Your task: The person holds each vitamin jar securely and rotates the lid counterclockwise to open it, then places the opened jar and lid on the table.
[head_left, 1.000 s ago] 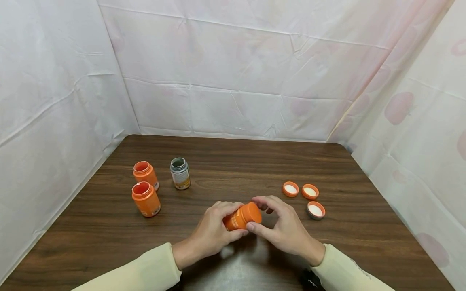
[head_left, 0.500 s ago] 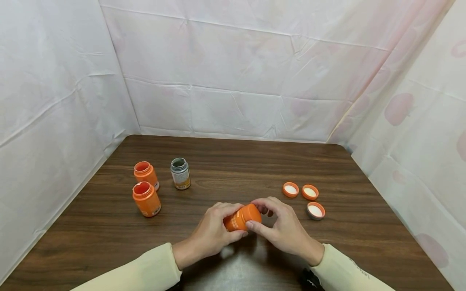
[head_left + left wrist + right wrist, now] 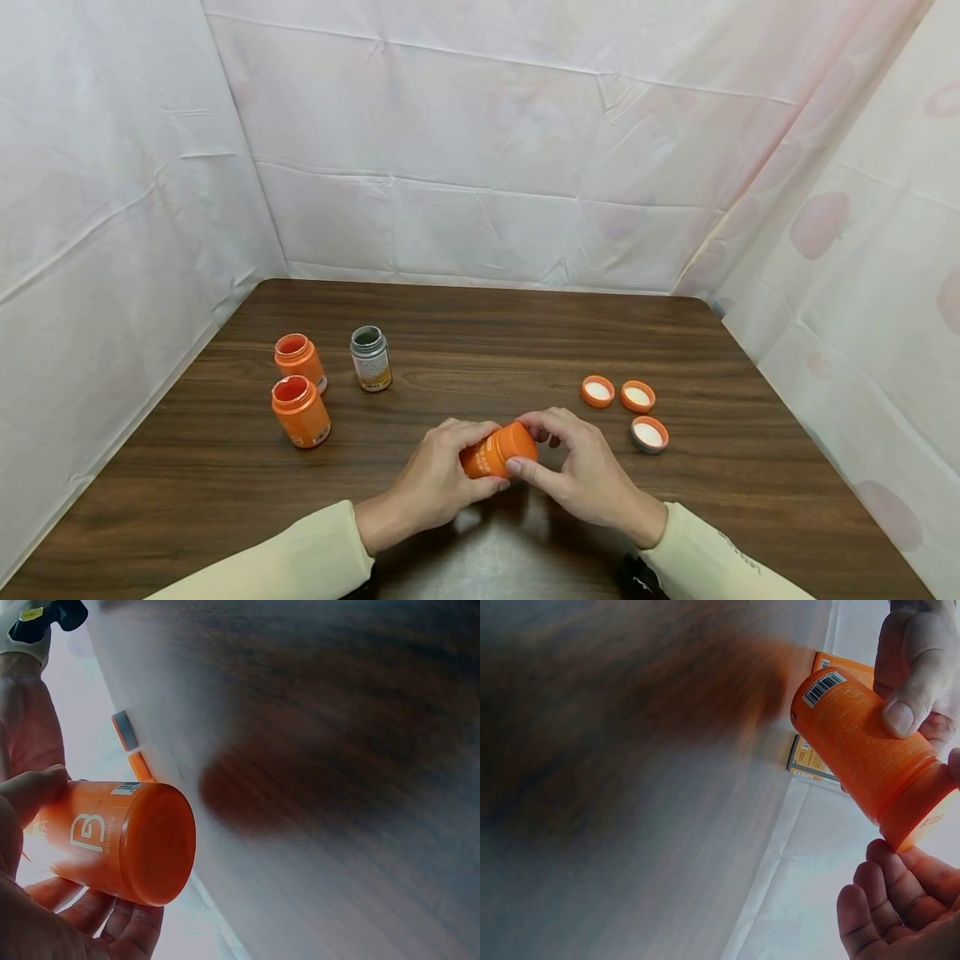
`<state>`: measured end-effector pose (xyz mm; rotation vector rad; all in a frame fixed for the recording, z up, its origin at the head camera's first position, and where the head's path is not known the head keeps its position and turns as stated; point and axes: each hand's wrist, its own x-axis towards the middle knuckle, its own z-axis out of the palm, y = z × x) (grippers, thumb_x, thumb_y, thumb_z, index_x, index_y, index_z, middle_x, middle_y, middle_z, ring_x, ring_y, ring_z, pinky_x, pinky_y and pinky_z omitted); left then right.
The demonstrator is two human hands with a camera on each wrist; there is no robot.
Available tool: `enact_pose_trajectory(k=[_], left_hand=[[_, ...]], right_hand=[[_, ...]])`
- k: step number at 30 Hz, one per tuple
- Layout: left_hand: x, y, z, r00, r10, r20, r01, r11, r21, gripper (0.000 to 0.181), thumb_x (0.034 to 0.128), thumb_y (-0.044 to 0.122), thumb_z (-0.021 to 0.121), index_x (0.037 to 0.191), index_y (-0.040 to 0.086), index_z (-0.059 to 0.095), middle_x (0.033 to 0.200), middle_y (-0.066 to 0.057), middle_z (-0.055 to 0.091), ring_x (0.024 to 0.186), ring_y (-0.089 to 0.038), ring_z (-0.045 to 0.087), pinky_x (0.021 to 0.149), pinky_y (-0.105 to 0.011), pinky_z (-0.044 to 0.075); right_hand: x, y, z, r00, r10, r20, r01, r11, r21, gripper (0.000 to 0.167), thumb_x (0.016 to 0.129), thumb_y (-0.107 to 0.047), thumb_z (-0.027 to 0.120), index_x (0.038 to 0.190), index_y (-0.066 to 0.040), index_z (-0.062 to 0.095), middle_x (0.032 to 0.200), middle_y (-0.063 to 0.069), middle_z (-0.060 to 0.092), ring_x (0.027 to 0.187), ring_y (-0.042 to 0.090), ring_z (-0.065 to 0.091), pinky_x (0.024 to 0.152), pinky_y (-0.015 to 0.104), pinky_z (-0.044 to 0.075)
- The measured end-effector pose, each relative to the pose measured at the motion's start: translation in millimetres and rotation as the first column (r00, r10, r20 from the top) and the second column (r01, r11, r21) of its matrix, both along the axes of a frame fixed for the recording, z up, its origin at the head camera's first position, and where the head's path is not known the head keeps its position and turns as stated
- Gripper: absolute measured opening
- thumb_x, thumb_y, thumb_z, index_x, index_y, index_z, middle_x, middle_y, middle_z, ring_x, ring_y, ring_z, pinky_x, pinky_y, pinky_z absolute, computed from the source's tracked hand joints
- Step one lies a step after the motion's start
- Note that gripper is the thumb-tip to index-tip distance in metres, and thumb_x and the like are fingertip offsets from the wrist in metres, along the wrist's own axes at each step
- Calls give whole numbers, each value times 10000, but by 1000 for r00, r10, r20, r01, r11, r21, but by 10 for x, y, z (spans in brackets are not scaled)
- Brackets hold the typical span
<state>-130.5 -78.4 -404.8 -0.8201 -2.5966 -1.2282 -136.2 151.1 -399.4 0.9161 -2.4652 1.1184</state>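
Observation:
An orange bottle [image 3: 483, 456] is tilted above the near middle of the table, its capped end toward the right. My left hand [image 3: 437, 477] grips the bottle's body with thumb and fingers around it. With thumb and fingertips my right hand [image 3: 576, 467] pinches the orange cap [image 3: 519, 442], which sits on the bottle's neck. The left wrist view shows the bottle's round base [image 3: 159, 844] clear of the table. In the right wrist view, the cap's edge [image 3: 919, 810] lies between the right thumb and fingers.
Two uncapped orange bottles [image 3: 300, 417] and one uncapped grey bottle [image 3: 371, 360] stand at the left on the wooden table [image 3: 480, 333]. Right of the hands lie two orange lids [image 3: 597, 391] and a grey-sided lid [image 3: 649, 434], white insides up. White sheeting [image 3: 480, 167] encloses the back and sides.
Both hands stay nearly in place on the bottle and its cap. The right fingertips have shifted slightly around the cap, and the bottle has turned a little.

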Motion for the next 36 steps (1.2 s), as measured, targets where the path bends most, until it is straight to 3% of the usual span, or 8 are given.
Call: enact_pose_trajectory(k=[7,14,23,36], left_hand=[[-18,3,-23,1000,5,14,-4,1000,-24,500,764,250,932,1203,121,731,1109,35,731,980,-107,607,814,-299,517],[-23,6,-31,1000,12,17,-11,999,-30,491,757,228,936,1188,107,736,1113,24,732,996,-122,620,827,-319,523],[-41,3,-18,1000,-1,17,2,998,-55,473,754,236,938,1166,113,741,1088,19,736,980,-131,620,805,-311,522],[-61,-15,-28,998,-4,65,8,998,-67,456,762,246,933,1168,148,751,1079,34,734,981,-128,621,801,-303,520]], right_hand=[[-5,9,-15,1000,4,-2,-4,1000,10,361,863,-354,844,1168,-232,693,961,-139,625,898,73,587,742,351,524],[5,8,-19,1000,9,-12,-9,1000,2,348,877,-324,835,1177,-217,696,954,-134,620,875,166,621,741,350,526],[6,15,-1,1000,17,3,-17,1000,15,367,883,-328,830,1196,-199,689,964,-128,610,891,124,605,764,358,528],[-21,75,31,994,108,13,-108,993,52,503,886,-262,833,1336,-190,621,1215,-89,654,1043,104,601,838,390,531]])
